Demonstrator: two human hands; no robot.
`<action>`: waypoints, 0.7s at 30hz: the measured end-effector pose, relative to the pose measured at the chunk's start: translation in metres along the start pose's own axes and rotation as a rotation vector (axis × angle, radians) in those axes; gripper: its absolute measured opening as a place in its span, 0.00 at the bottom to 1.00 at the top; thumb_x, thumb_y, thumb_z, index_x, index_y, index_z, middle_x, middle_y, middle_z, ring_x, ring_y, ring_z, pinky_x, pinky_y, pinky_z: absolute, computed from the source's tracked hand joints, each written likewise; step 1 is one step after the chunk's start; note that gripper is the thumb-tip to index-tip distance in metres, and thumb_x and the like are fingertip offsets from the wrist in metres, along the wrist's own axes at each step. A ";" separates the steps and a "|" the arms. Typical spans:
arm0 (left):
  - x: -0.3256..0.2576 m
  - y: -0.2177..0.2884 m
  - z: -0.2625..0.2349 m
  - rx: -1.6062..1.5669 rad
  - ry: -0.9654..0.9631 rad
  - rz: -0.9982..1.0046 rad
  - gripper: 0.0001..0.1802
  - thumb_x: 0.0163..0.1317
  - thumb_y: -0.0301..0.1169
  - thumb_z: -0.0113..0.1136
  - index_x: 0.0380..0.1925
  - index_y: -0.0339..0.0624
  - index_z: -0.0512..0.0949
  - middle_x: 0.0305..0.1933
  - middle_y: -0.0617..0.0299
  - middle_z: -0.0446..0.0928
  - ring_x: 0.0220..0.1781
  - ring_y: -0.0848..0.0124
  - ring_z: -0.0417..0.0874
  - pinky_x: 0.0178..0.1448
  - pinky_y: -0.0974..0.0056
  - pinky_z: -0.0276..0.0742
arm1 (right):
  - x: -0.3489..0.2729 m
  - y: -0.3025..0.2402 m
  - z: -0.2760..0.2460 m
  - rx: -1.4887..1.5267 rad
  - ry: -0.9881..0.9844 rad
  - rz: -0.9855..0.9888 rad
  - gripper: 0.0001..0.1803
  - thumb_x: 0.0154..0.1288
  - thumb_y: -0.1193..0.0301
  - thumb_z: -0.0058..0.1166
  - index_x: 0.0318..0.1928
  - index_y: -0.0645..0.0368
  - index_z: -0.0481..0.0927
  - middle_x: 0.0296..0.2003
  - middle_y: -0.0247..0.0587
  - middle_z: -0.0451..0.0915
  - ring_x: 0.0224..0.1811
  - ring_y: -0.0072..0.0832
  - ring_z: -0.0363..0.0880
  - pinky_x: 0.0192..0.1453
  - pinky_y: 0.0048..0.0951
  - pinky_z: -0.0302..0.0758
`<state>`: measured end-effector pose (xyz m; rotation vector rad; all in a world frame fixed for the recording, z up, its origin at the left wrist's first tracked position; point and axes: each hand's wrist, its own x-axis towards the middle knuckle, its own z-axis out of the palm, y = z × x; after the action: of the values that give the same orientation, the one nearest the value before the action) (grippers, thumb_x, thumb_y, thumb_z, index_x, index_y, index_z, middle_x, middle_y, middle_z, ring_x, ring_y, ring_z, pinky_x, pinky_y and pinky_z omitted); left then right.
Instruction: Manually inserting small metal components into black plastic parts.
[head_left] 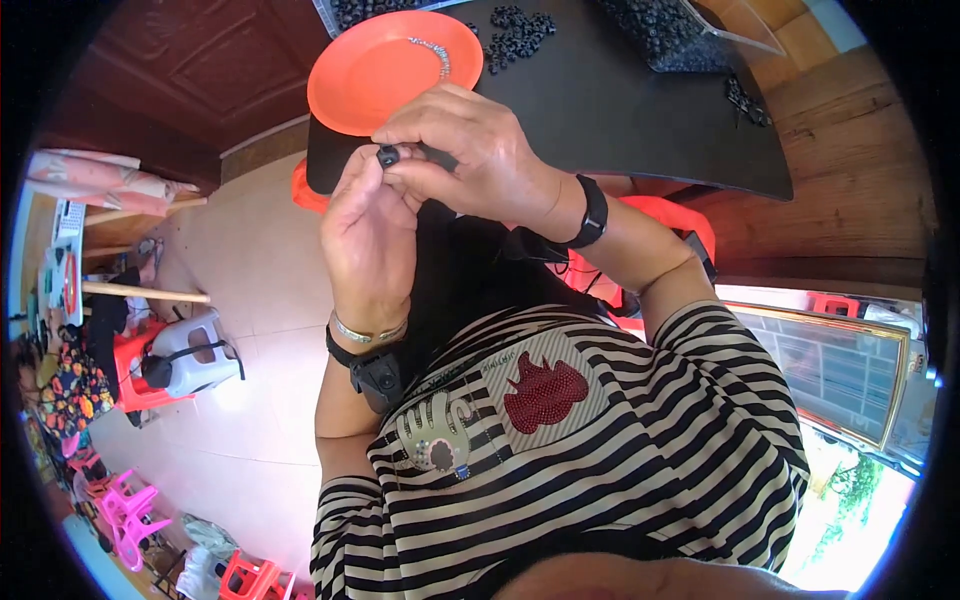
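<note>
A small black part, knob-like with a dark hollow in its end, sits between my fingertips above the table's near edge. My left hand pinches it from below with thumb and fingers. From the right, my right hand closes its thumb and index finger at the same part; whether a smaller piece is also in this pinch is hidden. Just beyond my hands lies an orange-red plate, holding a curved row of tiny silvery pieces.
Loose black parts lie on the dark table beyond the plate. A clear container of similar parts stands far right, near a few thin black pieces. Another tray is behind the plate. Stools stand lower left.
</note>
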<state>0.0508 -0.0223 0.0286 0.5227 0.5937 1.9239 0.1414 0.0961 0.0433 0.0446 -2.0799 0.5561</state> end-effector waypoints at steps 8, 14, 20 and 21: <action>0.004 -0.009 0.000 -0.072 -0.004 -0.026 0.14 0.64 0.30 0.44 0.47 0.34 0.70 0.49 0.60 0.71 0.52 0.70 0.71 0.58 0.64 0.65 | 0.000 0.000 -0.007 -0.148 -0.071 -0.123 0.09 0.49 0.73 0.59 0.34 0.59 0.78 0.31 0.40 0.78 0.34 0.38 0.78 0.39 0.34 0.77; 0.005 -0.019 -0.002 -0.135 -0.040 -0.140 0.17 0.62 0.31 0.45 0.49 0.33 0.68 0.52 0.59 0.70 0.53 0.70 0.71 0.56 0.65 0.66 | -0.014 0.000 -0.016 -0.193 -0.125 -0.118 0.07 0.51 0.73 0.57 0.32 0.60 0.78 0.31 0.39 0.77 0.34 0.35 0.76 0.40 0.32 0.75; 0.005 -0.016 -0.006 -0.059 -0.104 -0.169 0.18 0.65 0.33 0.44 0.51 0.33 0.68 0.48 0.56 0.74 0.49 0.66 0.75 0.53 0.63 0.70 | 0.008 0.013 -0.057 -0.438 -0.016 -0.185 0.07 0.48 0.65 0.60 0.26 0.52 0.78 0.23 0.33 0.75 0.28 0.34 0.76 0.32 0.33 0.76; 0.006 -0.013 -0.011 -0.041 -0.053 -0.188 0.18 0.65 0.34 0.44 0.50 0.33 0.68 0.46 0.55 0.75 0.47 0.64 0.76 0.51 0.62 0.71 | 0.018 0.020 -0.080 -0.527 -0.008 -0.214 0.10 0.47 0.67 0.64 0.31 0.54 0.80 0.28 0.36 0.79 0.31 0.36 0.78 0.35 0.34 0.77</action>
<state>0.0513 -0.0135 0.0126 0.4736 0.5479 1.7361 0.1909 0.1495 0.0861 -0.0369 -2.1350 -0.1295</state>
